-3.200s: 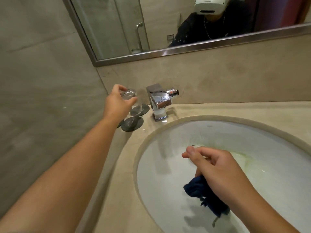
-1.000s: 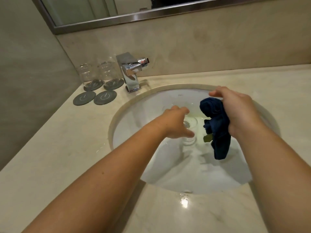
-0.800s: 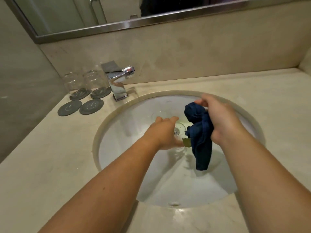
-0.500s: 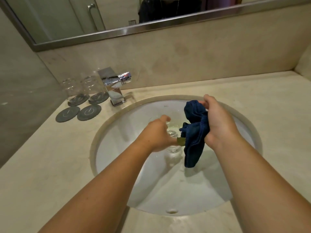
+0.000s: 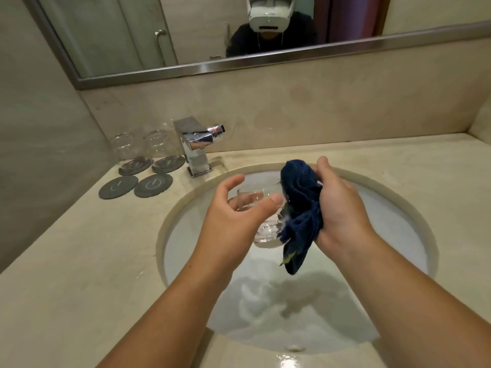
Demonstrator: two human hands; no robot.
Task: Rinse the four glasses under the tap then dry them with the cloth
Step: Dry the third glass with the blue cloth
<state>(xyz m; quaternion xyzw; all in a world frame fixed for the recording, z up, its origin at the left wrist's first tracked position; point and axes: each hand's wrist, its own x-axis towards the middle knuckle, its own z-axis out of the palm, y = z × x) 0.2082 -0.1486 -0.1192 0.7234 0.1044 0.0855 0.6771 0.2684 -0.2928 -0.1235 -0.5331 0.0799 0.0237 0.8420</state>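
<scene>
My left hand (image 5: 233,208) grips a clear glass (image 5: 261,221) above the white sink (image 5: 393,208), thumb and fingers curled round it. My right hand (image 5: 337,205) holds a bunched dark blue cloth (image 5: 300,205) against the glass's right side. Two more clear glasses, one (image 5: 127,148) beside the other (image 5: 158,143), stand upside down on grey coasters at the back left, beside the chrome tap (image 5: 195,146). No water runs from the tap.
Two bare grey coasters, one (image 5: 118,186) and another (image 5: 153,184), lie in front of the upturned glasses. The beige counter (image 5: 79,261) surrounds the basin. A wall stands close on the left. A mirror (image 5: 186,30) hangs above the backsplash.
My left hand has lifted a glass out of the basin. The right hand has brought the cloth against it. The view has tilted up, showing more mirror.
</scene>
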